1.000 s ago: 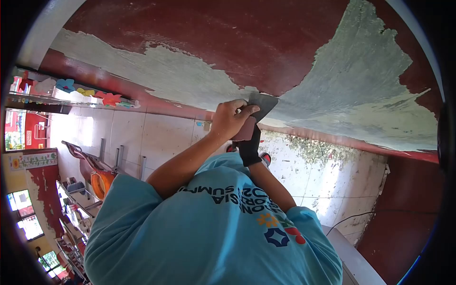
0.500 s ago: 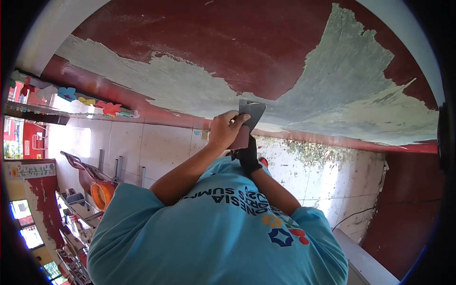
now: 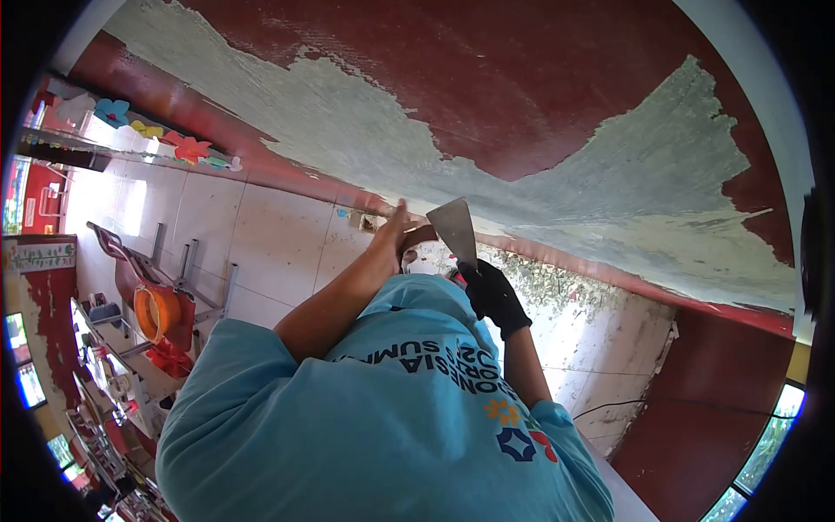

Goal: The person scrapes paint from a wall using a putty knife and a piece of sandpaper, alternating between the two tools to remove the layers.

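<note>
Two hands of mine reach out in front of my blue shirt (image 3: pixel 348 435), at the foot of a painted wall (image 3: pixel 522 96). My right hand (image 3: pixel 499 300), in a black knitted-looking glove, has its grip closed round the lower end of a scraper (image 3: pixel 455 230). The blade is thin, flat and grey like metal, flaring to a wide straight edge that points up and away from me; I can't tell whether it touches the wall. My left hand (image 3: pixel 385 245) is bare, its fingers stretched upward. A dull-red sheet (image 3: pixel 421 234), bent in a curve, lies against it, but how firmly the grip closes on that I can't tell.

Glossy dark red paint covers much of the wall, with a ragged-edged patch (image 3: pixel 652 165) of scuffed grey-green running across it, chalky and streaked. Below, pale smooth tiles (image 3: pixel 278 235) make up the floor, crossed by thin joints and bright with glare. Flakes (image 3: pixel 557 283) and crumbs are strewn along the wall's foot, to the right of the scraper. A thin black cable (image 3: pixel 609 404) curves over the floor and a dark red surface further right. Off to my left are a round orange tub (image 3: pixel 156 313), metal legs (image 3: pixel 184 265) and bright flower cut-outs (image 3: pixel 187 146).
</note>
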A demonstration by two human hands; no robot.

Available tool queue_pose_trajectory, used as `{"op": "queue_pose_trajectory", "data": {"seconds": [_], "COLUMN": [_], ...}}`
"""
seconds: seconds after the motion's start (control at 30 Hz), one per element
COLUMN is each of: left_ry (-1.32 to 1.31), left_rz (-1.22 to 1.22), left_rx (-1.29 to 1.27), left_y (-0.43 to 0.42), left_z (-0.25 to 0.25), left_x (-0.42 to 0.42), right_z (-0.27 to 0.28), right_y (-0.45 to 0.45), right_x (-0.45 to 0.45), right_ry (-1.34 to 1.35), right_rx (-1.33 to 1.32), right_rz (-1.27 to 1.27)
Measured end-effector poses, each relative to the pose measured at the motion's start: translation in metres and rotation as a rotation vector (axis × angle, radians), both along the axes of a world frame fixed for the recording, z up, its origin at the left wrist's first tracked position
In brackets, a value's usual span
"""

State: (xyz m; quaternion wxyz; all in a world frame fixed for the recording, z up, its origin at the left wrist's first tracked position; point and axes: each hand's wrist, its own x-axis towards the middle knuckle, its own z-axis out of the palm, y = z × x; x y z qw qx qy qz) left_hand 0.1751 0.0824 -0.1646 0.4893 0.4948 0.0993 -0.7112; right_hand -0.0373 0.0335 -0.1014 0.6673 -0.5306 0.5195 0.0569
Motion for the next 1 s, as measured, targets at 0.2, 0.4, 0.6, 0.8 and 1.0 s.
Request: {"op": "queue_pose_trajectory", "data": {"seconds": [0.2, 0.4, 0.6, 0.8, 1.0], "left_ry": [-0.401, -0.613, -0.659, -0.554, -0.644], "left_rz": [-0.141, 0.025, -0.021, 0.099, 0.106], "left_rx": [-0.214, -0.128, -0.334, -0.500, -0.496], "left_y": [-0.029, -0.046, -0.048, -0.053, -0.060], "left_z": [0.062, 0.091, 0.078, 0.071, 0.070], "left_x": [-0.050, -0.075, -0.097, -0.103, -0.098], "right_z": [-0.023, 0.013, 0.003, -0.016, -0.034], "right_y": [-0.002, -0.006, -0.019, -0.040, -0.044], "right_x": [-0.026, -0.027, -0.036, -0.046, -0.028], "right_ry": [-0.292, -0.187, -0.336, -0.407, -0.402], "right_rx": [-0.778, -0.383, -1.059, -0.209, -0.470], "right_rz": [0.220, 0.023, 0.099, -0.017, 0.029]}}
